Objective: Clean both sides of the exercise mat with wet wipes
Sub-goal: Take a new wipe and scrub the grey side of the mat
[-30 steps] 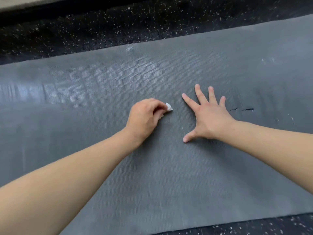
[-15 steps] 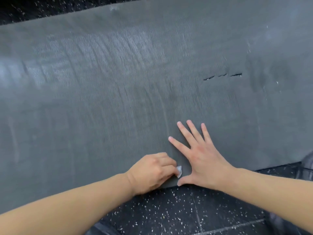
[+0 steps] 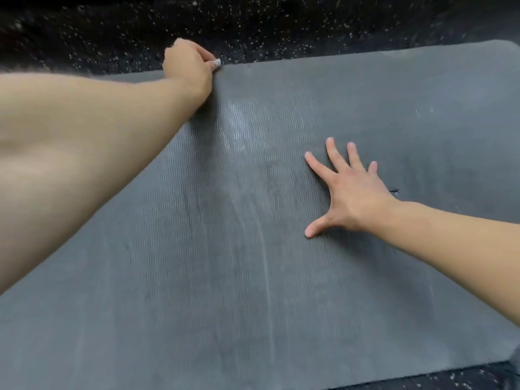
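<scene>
Left hand [image 3: 188,69]: fingers curled tight round a small wad of white wet wipe [image 3: 217,62], only a tip of it showing past the knuckles; pressed down at the far long edge of the exercise mat [image 3: 253,277], right where mat meets floor. Just nearer than the grip: a glossy damp streak on the ribbed surface, running toward the camera. Further toward the camera and to the right of the grip: right hand [image 3: 351,192], laid flat on the mat, fingers straight and spread, thumb splayed out to the near side, holding nothing. Just beyond the right wrist: a short dark tear in the mat [image 3: 394,191], partly hidden. Under both hands: grey mat, spread flat, wavy-textured, filling most of the view, with faint pale streaks lengthwise toward the near edge. Beyond the grip: black speckled floor [image 3: 253,23] along the whole far edge; a strip of it also past the near right corner. Both forearms bare.
</scene>
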`<state>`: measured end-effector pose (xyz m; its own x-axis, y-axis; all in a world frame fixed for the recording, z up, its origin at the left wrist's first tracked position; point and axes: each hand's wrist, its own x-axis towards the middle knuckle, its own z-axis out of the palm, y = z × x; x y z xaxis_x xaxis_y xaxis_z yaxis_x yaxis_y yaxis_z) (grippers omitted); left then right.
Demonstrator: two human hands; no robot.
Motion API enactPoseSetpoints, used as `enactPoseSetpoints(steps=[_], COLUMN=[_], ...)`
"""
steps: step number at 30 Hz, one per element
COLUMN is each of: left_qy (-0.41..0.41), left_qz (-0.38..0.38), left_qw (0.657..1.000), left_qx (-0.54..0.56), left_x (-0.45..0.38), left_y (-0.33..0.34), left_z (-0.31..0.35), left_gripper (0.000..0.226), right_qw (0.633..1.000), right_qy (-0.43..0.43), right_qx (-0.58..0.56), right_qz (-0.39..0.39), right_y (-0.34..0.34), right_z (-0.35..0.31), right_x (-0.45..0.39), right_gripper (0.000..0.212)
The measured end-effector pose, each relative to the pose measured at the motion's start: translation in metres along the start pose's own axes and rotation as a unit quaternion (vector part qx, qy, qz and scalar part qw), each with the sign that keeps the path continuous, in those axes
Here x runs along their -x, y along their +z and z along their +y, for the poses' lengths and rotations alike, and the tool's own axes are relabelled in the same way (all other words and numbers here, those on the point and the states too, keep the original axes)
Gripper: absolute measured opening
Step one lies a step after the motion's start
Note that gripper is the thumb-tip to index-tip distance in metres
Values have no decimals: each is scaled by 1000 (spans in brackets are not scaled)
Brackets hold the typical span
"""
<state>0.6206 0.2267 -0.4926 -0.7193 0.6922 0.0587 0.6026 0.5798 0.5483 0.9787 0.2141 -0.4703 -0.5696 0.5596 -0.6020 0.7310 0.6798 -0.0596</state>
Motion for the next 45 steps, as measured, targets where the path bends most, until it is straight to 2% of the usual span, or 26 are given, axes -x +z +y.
enactPoseSetpoints(steps=[2,5,7,9,11,12,15,17,20,23,27,29,31,32,33,35,37,41,43,45], left_qy=[23,168,278,372,417,417,331,283,345,360,435,446,428,404,369,278,206,132,81,42], left_qz=[10,-35,-80,-151,-208,-210,-129,-113,-181,-245,-332,-351,-354,-340,-304,-186,-88,-1,4,-3], left_qw=[999,983,957,916,884,883,934,952,920,897,829,814,822,840,869,933,968,990,996,998], left_qx=[-40,-67,-29,25,48,46,28,26,43,81,113,125,127,126,127,128,114,41,46,54], left_x=[12,69,131,202,242,244,226,244,323,384,433,448,445,431,408,337,245,78,31,10], left_y=[15,21,23,18,9,7,9,7,0,-13,-30,-35,-35,-34,-31,-24,-18,-3,10,28], left_z=[10,23,20,11,6,4,5,5,1,-12,-31,-37,-35,-31,-25,-12,4,33,42,49], left_gripper=[14,20,16,15,16,17,11,9,10,12,15,16,16,15,14,11,10,17,17,16], right_qw=[1000,1000,1000,1000,1000,1000,998,995,993,984,979,975,974,975,978,986,993,1000,1000,1000], right_qy=[3,2,2,2,3,-2,-48,-82,-111,-166,-199,-217,-220,-207,-185,-121,-54,6,22,29], right_qx=[2,7,10,9,1,-7,8,42,48,64,46,41,16,-3,-19,-36,-41,-25,-11,-4], right_qz=[5,13,12,7,6,15,45,33,19,9,21,29,56,76,94,109,97,16,-9,-2], right_y=[1,4,5,4,1,2,26,56,104,143,163,161,152,143,130,94,55,8,7,13], right_z=[4,6,7,6,1,-3,-19,-31,-40,-34,-23,-21,-18,-16,-11,4,21,38,35,34], right_x=[-4,-4,-4,-5,-1,6,50,89,139,176,206,209,199,189,174,132,89,25,12,9], right_gripper=[165,164,163,163,162,162,164,163,159,148,127,120,113,110,110,119,137,163,170,170])
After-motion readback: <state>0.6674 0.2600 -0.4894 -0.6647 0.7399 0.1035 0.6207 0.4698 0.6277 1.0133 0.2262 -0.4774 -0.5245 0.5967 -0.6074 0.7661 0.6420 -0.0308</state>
